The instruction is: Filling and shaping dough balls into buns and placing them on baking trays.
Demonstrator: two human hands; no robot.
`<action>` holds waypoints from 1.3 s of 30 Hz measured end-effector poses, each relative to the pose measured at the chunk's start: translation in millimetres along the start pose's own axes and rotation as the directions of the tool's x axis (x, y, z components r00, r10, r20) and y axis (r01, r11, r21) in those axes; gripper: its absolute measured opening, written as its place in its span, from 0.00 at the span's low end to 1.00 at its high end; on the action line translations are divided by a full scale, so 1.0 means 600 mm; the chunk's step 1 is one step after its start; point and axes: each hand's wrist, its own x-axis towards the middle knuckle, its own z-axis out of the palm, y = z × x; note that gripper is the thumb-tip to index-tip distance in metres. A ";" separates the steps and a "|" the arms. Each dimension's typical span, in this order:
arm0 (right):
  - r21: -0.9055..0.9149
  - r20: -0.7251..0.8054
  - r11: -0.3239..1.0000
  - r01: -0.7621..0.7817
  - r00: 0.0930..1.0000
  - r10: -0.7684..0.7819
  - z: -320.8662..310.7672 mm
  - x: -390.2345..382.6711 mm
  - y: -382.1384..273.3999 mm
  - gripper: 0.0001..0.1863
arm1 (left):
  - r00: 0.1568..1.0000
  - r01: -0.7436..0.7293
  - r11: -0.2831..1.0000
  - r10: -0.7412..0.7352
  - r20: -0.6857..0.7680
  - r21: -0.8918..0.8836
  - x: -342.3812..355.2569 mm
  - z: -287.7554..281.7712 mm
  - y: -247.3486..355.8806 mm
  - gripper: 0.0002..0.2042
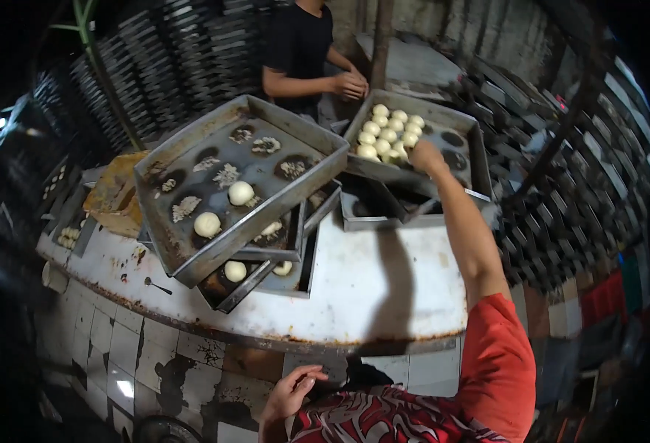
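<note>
My right arm stretches forward to a deep metal tray (480, 159) at the far right. There my right hand (427, 156) is closed at the edge of a cluster of pale, round dough balls (388, 135); its fingertips and anything in them are hidden. Close to my body, my left hand (295, 389) is open, with its fingers loosely bent and nothing in it. A larger tray (192, 177) sits tilted on a stack of trays at the left, with dark round patches and pale crumbly smears on its bottom. Two dough balls, the nearer one (207, 224) at its front, lie in it.
The stacked trays stand on a white worktop (347, 288) with a worn front edge. A small spoon-like tool (158, 286) and a yellowish box (114, 196) are at the left. Across the worktop stands a person in black (300, 52). Metal trays (576, 192) pile up at the right.
</note>
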 end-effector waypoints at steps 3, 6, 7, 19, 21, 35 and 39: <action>-0.051 0.357 0.995 0.089 0.932 -0.065 0.105 0.083 0.000 0.27 | 0.978 0.046 0.991 -0.019 -0.209 0.127 0.006 0.021 -0.010 0.16; 0.319 0.092 0.946 -0.062 0.995 0.034 0.106 0.095 -0.025 0.25 | 0.953 0.000 0.999 -0.016 -0.303 -0.052 0.000 0.032 -0.015 0.17; 0.452 0.082 0.871 -0.191 0.982 0.172 0.088 0.074 -0.049 0.25 | 0.952 -0.014 0.995 -0.018 -0.307 -0.102 -0.006 0.034 -0.014 0.18; 0.816 -0.188 -0.129 0.563 0.047 -0.981 0.034 -0.806 -0.369 0.10 | 0.834 -0.402 0.415 -0.202 -0.513 -0.816 -0.114 -0.103 -0.117 0.13; 0.970 0.117 0.163 0.178 0.244 -0.963 0.032 -0.844 -0.440 0.08 | 0.543 -0.483 0.650 -0.303 -0.783 -0.586 -0.179 -0.141 -0.133 0.14; 0.308 0.008 0.655 0.690 0.687 -0.727 0.462 -0.669 -0.922 0.15 | 0.657 -0.515 0.496 -0.294 -0.694 -0.699 -0.271 -0.427 -0.182 0.16; 0.479 0.115 0.684 0.549 0.734 -0.670 0.422 -0.678 -0.970 0.13 | 0.627 -0.451 0.586 -0.329 -0.706 -0.674 -0.221 -0.559 -0.173 0.19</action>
